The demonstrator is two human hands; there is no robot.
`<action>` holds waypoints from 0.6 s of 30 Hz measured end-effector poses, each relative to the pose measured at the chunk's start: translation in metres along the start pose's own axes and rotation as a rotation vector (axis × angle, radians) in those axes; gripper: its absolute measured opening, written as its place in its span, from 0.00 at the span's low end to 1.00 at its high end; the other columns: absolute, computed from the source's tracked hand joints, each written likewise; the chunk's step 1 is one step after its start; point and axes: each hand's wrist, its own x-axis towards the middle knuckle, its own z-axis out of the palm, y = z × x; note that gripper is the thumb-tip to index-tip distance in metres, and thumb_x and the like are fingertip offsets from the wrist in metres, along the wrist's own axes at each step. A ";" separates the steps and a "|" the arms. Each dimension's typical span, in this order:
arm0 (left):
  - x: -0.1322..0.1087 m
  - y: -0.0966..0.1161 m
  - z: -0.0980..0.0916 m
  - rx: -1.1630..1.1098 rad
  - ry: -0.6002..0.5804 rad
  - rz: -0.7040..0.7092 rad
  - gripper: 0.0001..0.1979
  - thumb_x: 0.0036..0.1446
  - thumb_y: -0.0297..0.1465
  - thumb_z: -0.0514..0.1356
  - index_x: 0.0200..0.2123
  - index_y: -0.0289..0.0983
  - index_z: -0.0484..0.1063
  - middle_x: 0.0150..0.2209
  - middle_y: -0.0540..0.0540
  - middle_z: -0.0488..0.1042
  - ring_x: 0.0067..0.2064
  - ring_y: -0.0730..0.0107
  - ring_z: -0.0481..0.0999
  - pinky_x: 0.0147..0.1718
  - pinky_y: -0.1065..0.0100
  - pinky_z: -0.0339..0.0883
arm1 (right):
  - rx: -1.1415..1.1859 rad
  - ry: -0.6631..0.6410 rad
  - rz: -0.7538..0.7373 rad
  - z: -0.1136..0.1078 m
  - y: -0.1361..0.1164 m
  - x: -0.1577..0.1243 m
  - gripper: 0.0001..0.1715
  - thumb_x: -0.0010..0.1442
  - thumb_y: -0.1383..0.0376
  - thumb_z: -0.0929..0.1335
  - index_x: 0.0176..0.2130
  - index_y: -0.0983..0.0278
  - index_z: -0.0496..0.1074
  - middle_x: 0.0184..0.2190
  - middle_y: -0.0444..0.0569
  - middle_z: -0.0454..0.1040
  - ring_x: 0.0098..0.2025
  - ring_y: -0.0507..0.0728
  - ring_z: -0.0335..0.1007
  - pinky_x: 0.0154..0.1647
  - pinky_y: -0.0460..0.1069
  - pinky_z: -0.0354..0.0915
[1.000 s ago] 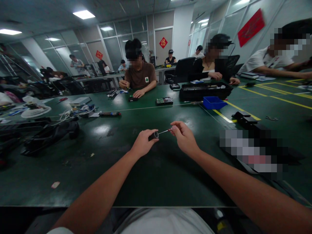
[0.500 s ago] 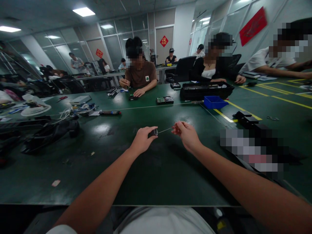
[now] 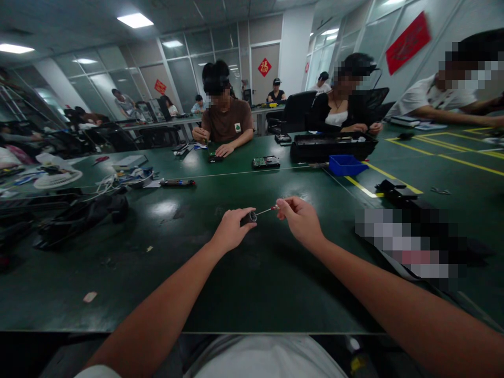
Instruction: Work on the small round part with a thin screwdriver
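My left hand (image 3: 231,228) is closed round a small black cylinder (image 3: 249,217) with a shiny open end that faces right. My right hand (image 3: 300,219) pinches the red handle of a thin metal tool (image 3: 266,211) whose tip reaches the cylinder's open end. Both hands hover just above the dark green table (image 3: 252,294), a little past its middle.
A black bag (image 3: 84,215) lies at the left; a blue tray (image 3: 346,165) and black case (image 3: 331,146) stand at the back right, with black parts (image 3: 396,190) nearer. A circuit board (image 3: 266,162) lies mid-table. Several people sit working across the table.
Both hands have stayed almost in place, shifting only slightly; the thin tool stays at the cylinder's end. The person in black opposite has drawn both hands together.
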 end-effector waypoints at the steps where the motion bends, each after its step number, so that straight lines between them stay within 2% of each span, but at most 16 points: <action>1: 0.000 0.000 0.000 0.004 -0.005 -0.004 0.22 0.62 0.34 0.64 0.59 0.44 0.70 0.49 0.45 0.77 0.50 0.58 0.73 0.55 0.53 0.63 | -0.051 -0.005 -0.006 -0.001 -0.002 -0.001 0.20 0.62 0.49 0.68 0.32 0.62 0.73 0.23 0.46 0.74 0.26 0.55 0.70 0.30 0.51 0.65; 6: -0.001 0.002 -0.001 0.025 -0.016 -0.009 0.21 0.62 0.34 0.63 0.58 0.43 0.71 0.50 0.45 0.77 0.51 0.57 0.73 0.55 0.54 0.63 | -0.031 -0.056 -0.051 -0.001 -0.001 -0.003 0.14 0.65 0.55 0.65 0.42 0.62 0.73 0.31 0.47 0.77 0.33 0.56 0.74 0.34 0.51 0.66; 11: -0.002 0.002 -0.001 0.028 -0.022 0.000 0.21 0.62 0.33 0.64 0.58 0.43 0.71 0.49 0.46 0.78 0.50 0.58 0.73 0.55 0.54 0.63 | -0.168 -0.052 -0.031 0.002 0.001 -0.005 0.20 0.68 0.51 0.62 0.35 0.61 0.72 0.22 0.43 0.70 0.25 0.55 0.67 0.28 0.51 0.60; 13: -0.002 0.002 -0.001 0.023 -0.026 -0.004 0.21 0.62 0.33 0.64 0.58 0.43 0.71 0.49 0.46 0.78 0.50 0.58 0.73 0.55 0.54 0.63 | -0.191 -0.024 -0.057 0.003 0.002 -0.006 0.18 0.68 0.53 0.61 0.37 0.61 0.72 0.25 0.44 0.72 0.27 0.55 0.68 0.30 0.51 0.60; 16: -0.001 0.002 -0.001 0.014 -0.013 -0.014 0.21 0.62 0.33 0.64 0.58 0.43 0.71 0.50 0.46 0.77 0.50 0.58 0.73 0.56 0.54 0.63 | -0.104 -0.027 -0.095 0.005 0.002 -0.008 0.12 0.68 0.57 0.61 0.42 0.59 0.70 0.33 0.46 0.75 0.32 0.56 0.69 0.35 0.51 0.62; 18: -0.001 0.002 -0.001 0.011 -0.007 -0.022 0.21 0.61 0.32 0.64 0.58 0.43 0.72 0.51 0.45 0.77 0.51 0.58 0.73 0.56 0.54 0.63 | -0.063 -0.043 -0.099 0.005 0.001 -0.009 0.13 0.69 0.56 0.60 0.41 0.59 0.70 0.32 0.45 0.74 0.32 0.56 0.68 0.35 0.51 0.62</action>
